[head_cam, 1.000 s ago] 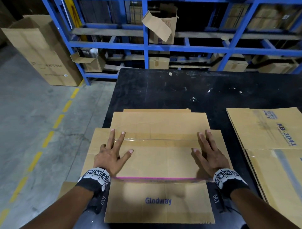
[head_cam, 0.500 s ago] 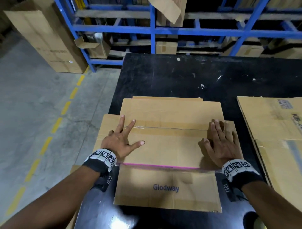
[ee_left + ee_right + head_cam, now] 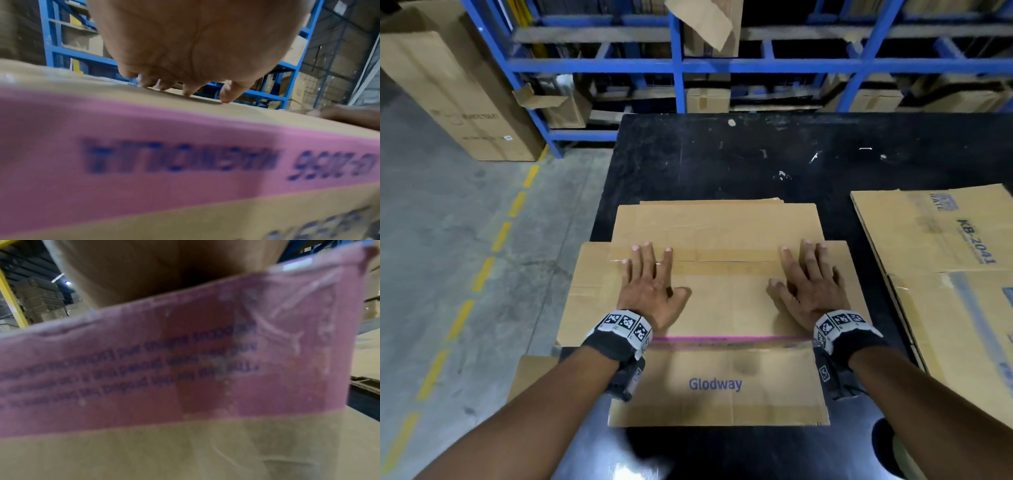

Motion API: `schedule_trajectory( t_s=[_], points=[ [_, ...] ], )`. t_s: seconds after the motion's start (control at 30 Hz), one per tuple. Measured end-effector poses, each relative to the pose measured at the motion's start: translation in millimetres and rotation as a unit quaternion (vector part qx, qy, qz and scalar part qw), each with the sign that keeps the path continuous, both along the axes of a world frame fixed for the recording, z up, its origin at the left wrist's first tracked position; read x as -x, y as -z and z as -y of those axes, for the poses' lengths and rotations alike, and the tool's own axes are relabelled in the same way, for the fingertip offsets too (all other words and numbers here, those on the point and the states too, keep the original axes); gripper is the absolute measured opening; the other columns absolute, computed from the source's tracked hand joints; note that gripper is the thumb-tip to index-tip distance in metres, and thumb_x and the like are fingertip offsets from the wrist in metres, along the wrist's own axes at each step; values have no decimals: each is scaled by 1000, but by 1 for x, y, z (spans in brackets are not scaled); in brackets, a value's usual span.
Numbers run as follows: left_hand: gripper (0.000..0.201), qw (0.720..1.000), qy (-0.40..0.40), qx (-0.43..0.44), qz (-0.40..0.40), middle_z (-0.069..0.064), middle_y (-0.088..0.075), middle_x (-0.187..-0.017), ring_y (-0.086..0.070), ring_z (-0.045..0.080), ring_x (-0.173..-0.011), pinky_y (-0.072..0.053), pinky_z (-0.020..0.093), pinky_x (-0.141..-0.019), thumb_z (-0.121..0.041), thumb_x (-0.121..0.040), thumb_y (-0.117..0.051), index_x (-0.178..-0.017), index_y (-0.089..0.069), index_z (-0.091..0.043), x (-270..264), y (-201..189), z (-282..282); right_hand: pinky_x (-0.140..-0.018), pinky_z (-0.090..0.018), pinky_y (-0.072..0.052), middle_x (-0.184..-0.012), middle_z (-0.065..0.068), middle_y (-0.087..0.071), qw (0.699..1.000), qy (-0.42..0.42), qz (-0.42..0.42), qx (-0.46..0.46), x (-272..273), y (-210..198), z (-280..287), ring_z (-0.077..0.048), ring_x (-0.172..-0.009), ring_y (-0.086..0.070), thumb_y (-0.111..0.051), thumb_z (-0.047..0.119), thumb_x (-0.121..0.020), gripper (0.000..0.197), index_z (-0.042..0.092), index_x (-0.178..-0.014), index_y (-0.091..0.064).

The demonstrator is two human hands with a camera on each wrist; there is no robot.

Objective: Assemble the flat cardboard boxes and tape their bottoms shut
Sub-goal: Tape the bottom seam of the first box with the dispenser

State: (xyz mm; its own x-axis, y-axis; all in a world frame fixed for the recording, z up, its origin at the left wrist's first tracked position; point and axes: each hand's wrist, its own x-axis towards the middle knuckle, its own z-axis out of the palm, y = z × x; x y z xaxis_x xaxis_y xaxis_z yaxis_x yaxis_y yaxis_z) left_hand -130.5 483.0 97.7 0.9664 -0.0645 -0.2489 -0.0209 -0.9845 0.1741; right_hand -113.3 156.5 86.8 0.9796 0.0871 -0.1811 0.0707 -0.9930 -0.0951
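Observation:
A brown cardboard box stands on the black table with its folded flaps facing up. A strip of clear tape runs across the flap seam. The near side reads "Glodway" under a pink band. My left hand lies flat on the left part of the flaps, fingertips at the seam. My right hand lies flat on the right part, fingers straight. In the left wrist view the left hand's palm hovers over the pink band with its fingertips touching cardboard. The right wrist view shows the right hand's palm above the pink band.
A stack of flat cardboard boxes lies at the table's right side. Blue racks with cartons stand behind the table. A tall carton stands on the concrete floor at the left, and a cardboard piece sits by the table's near left corner.
The left hand's spread fingers have drawn together and its thumb has come in. Both hands stay flat on the flaps, shifted slightly along the seam.

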Motion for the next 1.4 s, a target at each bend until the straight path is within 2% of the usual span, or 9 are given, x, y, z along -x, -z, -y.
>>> schedule_trajectory(
  t_s=[0.27,0.4,0.53,0.6,0.7,0.8,1.0,1.23,1.4],
  points=[
    [72,994,99,13,31,-9,27,-169,25,19,-156,12,56,-125,-64,-100,-16,-161,15,-41,1,14,125,-121,-50,-17,-169,1,3,989,24,-19,-147,-4,-3,12,-23,-155,6,-2,58,-81,82,36,-160,-4],
    [71,995,95,-1,33,-10,22,-170,21,18,-157,9,56,-126,-69,-99,-8,-162,10,-43,3,21,123,-120,-31,-21,-164,10,-27,881,198,58,-427,24,-19,59,-10,-148,-25,-35,35,-88,71,40,-158,-22],
    [70,994,102,1,32,-10,22,-170,20,18,-157,10,56,-126,-70,-99,-5,-162,10,-43,3,20,124,-108,-46,-39,-140,-18,-52,882,305,139,-331,100,5,134,-38,-130,-46,-51,19,-84,63,10,-146,-45],
    [70,994,100,6,37,-9,19,-170,19,18,-158,9,56,-126,-71,-99,-4,-162,8,-43,3,19,123,-93,-52,-44,-123,-26,-55,893,350,113,-259,140,25,158,-47,-113,-52,-50,34,-78,66,4,-137,-51],
    [70,995,96,5,38,-9,16,-171,17,17,-158,8,56,-126,-71,-99,-5,-163,6,-43,4,17,124,-87,-53,-46,-120,-22,-53,900,412,-1,-140,184,56,170,-45,-109,-52,-54,52,-69,76,5,-128,-51],
    [69,995,95,0,44,-9,15,-171,17,16,-158,7,55,-126,-70,-100,-5,-163,5,-43,5,16,125,-88,-51,-43,-120,-17,-50,907,416,-27,-55,204,75,170,-39,-110,-48,-76,42,-66,76,6,-126,-47],
    [70,994,94,1,52,-10,13,-172,13,16,-159,6,55,-127,-71,-100,-6,-163,3,-43,7,18,125,-92,-53,-46,-123,-16,-46,838,530,65,-115,220,76,182,-40,-114,-49,-69,34,-66,79,12,-136,-43],
    [71,994,92,-4,66,-9,7,-173,8,17,-160,4,54,-127,-71,-100,-6,-164,0,-42,6,18,125,-85,-43,-50,-119,-16,-48,851,503,-53,-143,247,91,199,-40,-104,-57,-67,10,-75,36,5,-109,-59],
    [72,993,83,-14,81,-8,0,-174,2,19,-160,1,53,-125,-70,-99,-9,-164,-6,-40,4,19,125,-74,-34,-42,-109,-14,-63,861,453,-40,-228,228,94,200,-36,-98,-61,-72,19,-80,29,8,-103,-59]
  ],
)
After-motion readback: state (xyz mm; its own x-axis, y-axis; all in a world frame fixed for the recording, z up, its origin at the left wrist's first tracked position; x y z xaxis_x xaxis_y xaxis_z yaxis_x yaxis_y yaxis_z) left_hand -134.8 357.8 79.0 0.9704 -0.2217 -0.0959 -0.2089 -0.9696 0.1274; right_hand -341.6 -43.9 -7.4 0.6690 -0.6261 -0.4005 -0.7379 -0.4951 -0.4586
